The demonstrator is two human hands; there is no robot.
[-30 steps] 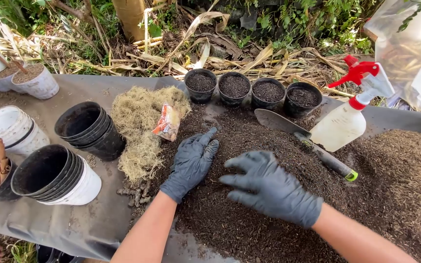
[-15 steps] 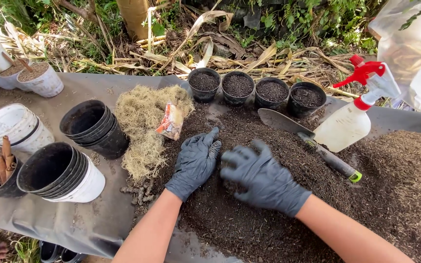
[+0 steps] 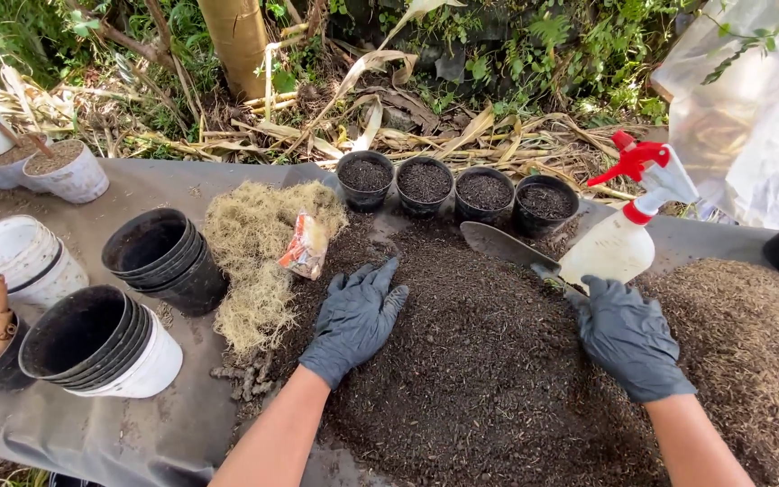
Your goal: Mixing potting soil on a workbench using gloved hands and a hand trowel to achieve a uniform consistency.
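Landmark: mound of dark potting mix (image 3: 480,361), heaped mid-sheet on a grey ground sheet (image 3: 137,424); all places below are read off this mound.
Left hand (image 3: 353,320): dark glove, palm down on the mound's left slope, fingers spread wide and flat; it grips nothing, only presses the mix.
Right hand (image 3: 628,334): dark glove, on the mound's right edge, over the handle end of the trowel (image 3: 507,245); fingers curled downward, but the view does not show whether they have closed on the handle.
Trowel: metal blade lies flat on the mound's far side, tip pointing left, handle hidden under the right hand.
Spray bottle (image 3: 624,230): white body, red trigger, lying tilted at the mound's far right, just beyond the right hand.
Small black pots (image 3: 453,185): four in a row along the mound's far edge, each filled with dark mix.
Dry moss (image 3: 254,261): pale tangled heap touching the mound's left side, a small crumpled packet (image 3: 304,245) resting on it.
Nested black pots (image 3: 160,257): stack on its side, left of the moss, well clear of the mound.
White-and-black pot stack (image 3: 105,343): nearer and further left, also on its side.
Coarse brown mix (image 3: 750,352): lighter heap joining the mound's right flank.
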